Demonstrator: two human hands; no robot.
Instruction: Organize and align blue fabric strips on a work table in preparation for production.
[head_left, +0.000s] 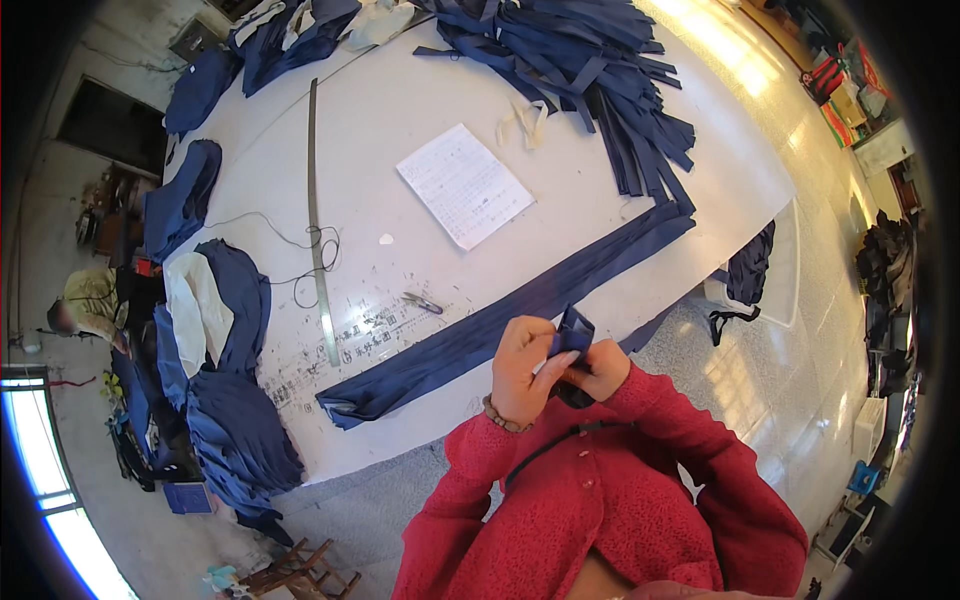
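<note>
Both hands grip a small folded piece of navy fabric (576, 332) just past the table's near edge. My left hand (523, 366), with a beaded bracelet at the wrist, pinches it from the left. From the other side my right hand (604, 367) holds its lower part, which the fingers partly hide. Just beyond my hands, a long stack of navy fabric strips (487, 315) runs slantwise along the white table (420, 277). A pair of thread snips (422, 303) lies behind that stack.
Farther in are a handwritten paper sheet (465, 186), a long metal ruler (313, 195) and a looped dark cord (328, 255). Navy strips pile up (570, 52) at the far side. Fabric bundles (240, 427) line the left edge, where another person (90, 304) is. A wooden stool (300, 574) stands lower left.
</note>
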